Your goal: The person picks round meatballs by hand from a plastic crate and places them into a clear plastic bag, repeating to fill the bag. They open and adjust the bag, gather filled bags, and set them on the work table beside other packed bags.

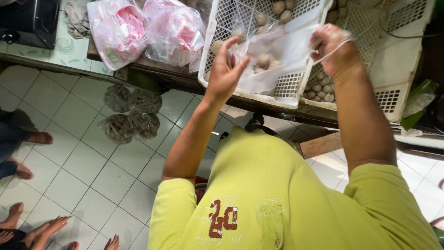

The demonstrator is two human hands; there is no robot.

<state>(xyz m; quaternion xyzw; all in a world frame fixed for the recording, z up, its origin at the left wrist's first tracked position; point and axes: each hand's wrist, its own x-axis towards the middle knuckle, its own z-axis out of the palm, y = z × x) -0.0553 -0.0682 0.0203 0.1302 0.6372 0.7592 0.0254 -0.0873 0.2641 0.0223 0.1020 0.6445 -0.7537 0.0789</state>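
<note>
My left hand and my right hand both grip a clear plastic bag, holding its mouth stretched between them above a white slotted plastic crate. A few round brownish balls lie inside the bag. More of the same balls rest in the crate behind it. Some thin clear plastic covers my right hand.
A second white crate with smaller balls stands at the right. Pink-printed plastic bags lie on the wooden table at the left. Several filled bags sit on the white tiled floor. Other people's bare feet show at the left edge.
</note>
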